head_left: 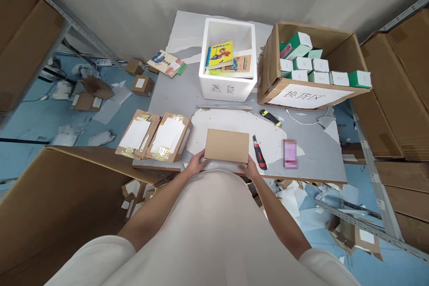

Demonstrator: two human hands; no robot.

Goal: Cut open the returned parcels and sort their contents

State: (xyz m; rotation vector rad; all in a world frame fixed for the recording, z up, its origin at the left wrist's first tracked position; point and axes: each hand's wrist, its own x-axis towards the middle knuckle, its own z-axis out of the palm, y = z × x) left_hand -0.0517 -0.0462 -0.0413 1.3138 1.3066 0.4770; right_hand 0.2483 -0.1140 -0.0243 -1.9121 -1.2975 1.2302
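Note:
A plain brown cardboard box (227, 145) lies at the table's front edge, between my two hands. My left hand (197, 163) grips its near left corner, and my right hand (250, 169) grips the near right corner. Both hands have fingers partly hidden under or behind the box. Just right of it lies a red and black box cutter (259, 153). Farther back is a yellow and black box cutter (270, 117). Two taped parcels (170, 136) with white labels sit to the left.
On the table (311, 143) stand a white foam bin (228, 88) holding books and a carton (268, 71) of green-white boxes. Books (166, 63) lie at the left edge. A large open carton (67, 205) stands lower left; shelves flank both sides.

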